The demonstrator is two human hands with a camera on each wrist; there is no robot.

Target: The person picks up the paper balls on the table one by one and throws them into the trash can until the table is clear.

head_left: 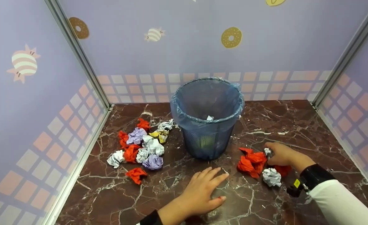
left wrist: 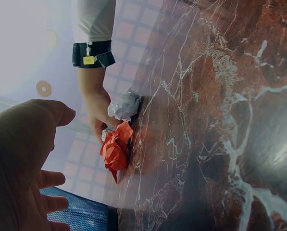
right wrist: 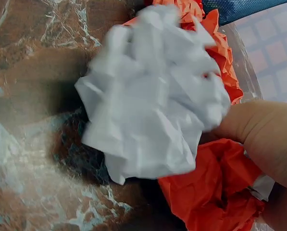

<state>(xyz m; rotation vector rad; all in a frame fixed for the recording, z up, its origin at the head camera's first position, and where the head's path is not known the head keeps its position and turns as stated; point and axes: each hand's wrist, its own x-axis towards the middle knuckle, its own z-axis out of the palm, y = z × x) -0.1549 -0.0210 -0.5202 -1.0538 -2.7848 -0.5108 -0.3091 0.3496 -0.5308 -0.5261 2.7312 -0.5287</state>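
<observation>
Head view: right hand (head_left: 282, 154) fingers curl round a small white paper wad (head_left: 268, 152) on the marble floor (head_left: 296, 125), beside the red paper (head_left: 251, 162). Left hand (head_left: 202, 193) lies flat, fingers released. Grip firmly; lift clear before moving toward the bin (head_left: 207, 118).
</observation>
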